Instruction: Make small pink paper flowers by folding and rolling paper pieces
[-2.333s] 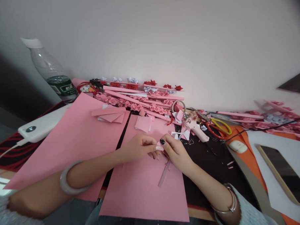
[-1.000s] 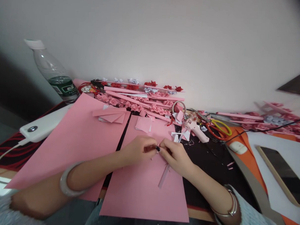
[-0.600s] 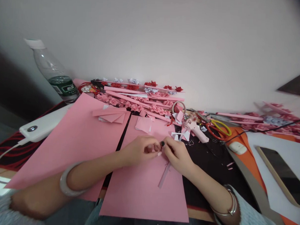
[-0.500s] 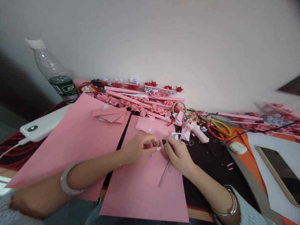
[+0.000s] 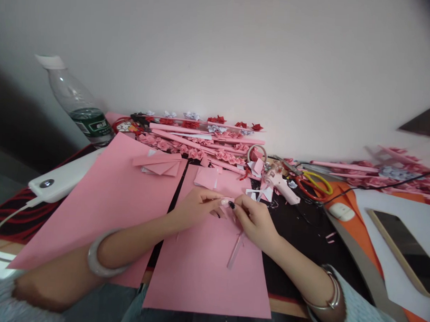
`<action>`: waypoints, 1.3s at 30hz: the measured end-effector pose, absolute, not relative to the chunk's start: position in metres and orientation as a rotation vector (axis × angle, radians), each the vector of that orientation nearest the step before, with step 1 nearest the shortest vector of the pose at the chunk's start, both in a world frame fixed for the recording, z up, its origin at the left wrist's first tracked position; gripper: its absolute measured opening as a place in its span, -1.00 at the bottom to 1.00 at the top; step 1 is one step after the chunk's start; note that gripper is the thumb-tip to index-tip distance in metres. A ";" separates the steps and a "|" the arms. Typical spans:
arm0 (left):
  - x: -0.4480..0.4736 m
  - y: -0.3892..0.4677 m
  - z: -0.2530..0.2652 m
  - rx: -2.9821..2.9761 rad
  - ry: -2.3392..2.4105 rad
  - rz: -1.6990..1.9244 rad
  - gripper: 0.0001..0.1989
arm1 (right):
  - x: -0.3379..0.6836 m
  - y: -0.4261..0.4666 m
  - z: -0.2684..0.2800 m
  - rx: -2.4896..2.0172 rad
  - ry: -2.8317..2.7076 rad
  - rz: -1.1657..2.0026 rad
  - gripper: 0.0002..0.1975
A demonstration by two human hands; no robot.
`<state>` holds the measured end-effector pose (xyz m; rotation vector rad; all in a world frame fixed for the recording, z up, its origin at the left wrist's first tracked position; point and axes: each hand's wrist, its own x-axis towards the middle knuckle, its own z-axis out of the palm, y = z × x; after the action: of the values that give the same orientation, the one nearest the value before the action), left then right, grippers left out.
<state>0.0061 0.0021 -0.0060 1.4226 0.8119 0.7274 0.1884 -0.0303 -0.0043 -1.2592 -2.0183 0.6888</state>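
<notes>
We pinch the small pink paper (image 5: 224, 211) between our left hand (image 5: 198, 209) and right hand (image 5: 257, 220), both grips narrow on it, above the pink sheet (image 5: 210, 279); light thumb pressure should help keep its edges crisp

A left hand (image 5: 196, 210) and right hand (image 5: 258, 222) pinch a small pink paper piece (image 5: 225, 211) above a large pink sheet (image 5: 210, 277) on a worktop (image 5: 287, 305). Behind lie paper flowers (image 5: 229, 156), a pink glue gun (image 5: 282, 184) and scissors (image 5: 315, 185); a bottle (image 5: 75, 102) stands far left, a phone (image 5: 405, 252) lies far right.
</notes>
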 end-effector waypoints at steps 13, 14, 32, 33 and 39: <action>0.007 0.002 -0.007 1.358 0.832 0.720 -0.78 | 0.187 -0.027 -0.004 -1.141 -1.921 0.559 -0.76; 0.007 0.002 -0.007 1.358 0.822 0.709 -0.78 | 0.186 -0.027 -0.005 -1.138 -1.911 0.561 -0.76; 0.005 0.001 -0.006 1.283 0.809 0.706 -0.71 | 0.187 -0.032 -0.002 -1.028 -2.199 0.164 -0.62; 0.005 0.001 -0.007 1.261 0.808 0.710 -0.72 | 0.187 -0.033 -0.001 -1.033 -2.228 0.151 -0.61; 0.005 0.003 -0.009 1.155 0.823 0.696 -0.77 | 0.185 -0.036 0.002 -1.066 -2.331 0.137 -0.58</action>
<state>0.0053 0.0027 -0.0088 1.1550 0.8231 0.6959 0.1855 -0.0358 0.0019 -1.0655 -2.3311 0.1374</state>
